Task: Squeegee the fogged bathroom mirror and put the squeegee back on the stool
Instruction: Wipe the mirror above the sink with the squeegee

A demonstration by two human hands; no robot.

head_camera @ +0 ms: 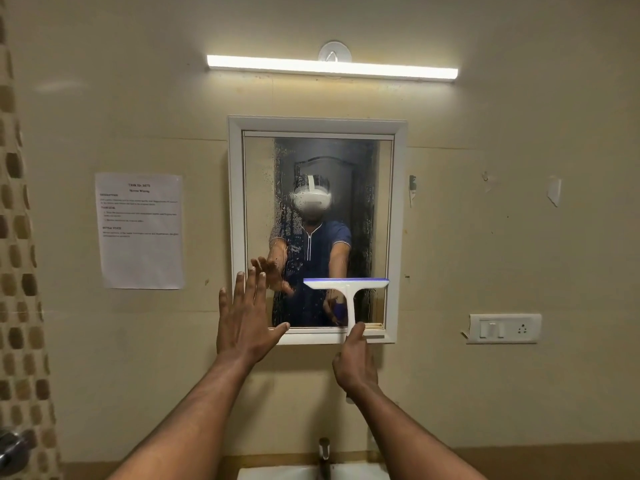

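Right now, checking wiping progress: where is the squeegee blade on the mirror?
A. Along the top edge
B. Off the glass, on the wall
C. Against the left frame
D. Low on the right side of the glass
D: the squeegee blade lies across the lower right of the mirror, held by the right hand.

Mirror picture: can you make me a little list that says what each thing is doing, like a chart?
mirror: white frame, on the wall, glass partly streaked with water drops
squeegee: white with a blue blade edge, blade against the lower right glass
right hand: gripping the squeegee handle
left hand: open and flat, at the mirror's lower left frame
light bar: on, above the mirror
paper sheet: stuck on the wall, left of the mirror
tap: below, over a sink
stool: not in view
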